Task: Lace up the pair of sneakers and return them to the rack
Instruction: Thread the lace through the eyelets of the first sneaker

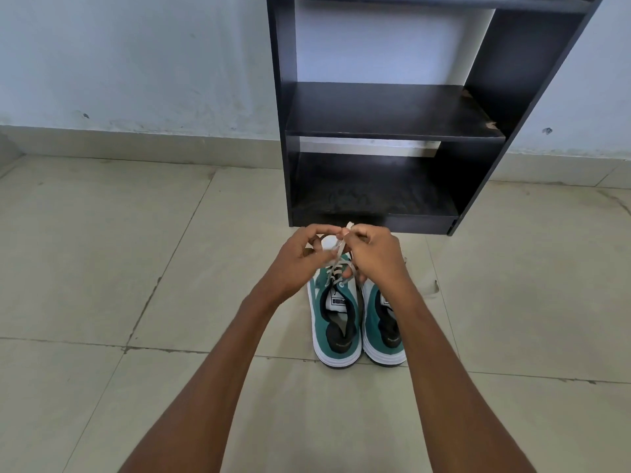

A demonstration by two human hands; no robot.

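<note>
Sneakers sitting side by side on the tiled floor (pixel 102 268), heels toward the camera, just in front of the black rack (pixel 392 114) with both its shelves showing nothing on them. Left sneaker (pixel 336 322) being laced; right sneaker (pixel 384 331) touching it, its lace area hidden under the wrist. Left hand (pixel 302 259) and right hand (pixel 372 256) meeting above the front of the left sneaker, each grip pinched together on a strand of the pale lace (pixel 336 259), fingertips nearly touching. Crossing of the lace showing lower down, over the tongue; whether a knot is being formed is too small to tell. Judging by this, lacing the first sneaker, probably midway through the task. Risks from here: a strand slipping out of a pinch and the loop falling loose; pulling unevenly and leaving one end too short to tie; tugging upward and tipping the light sneaker against its neighbour.
</note>
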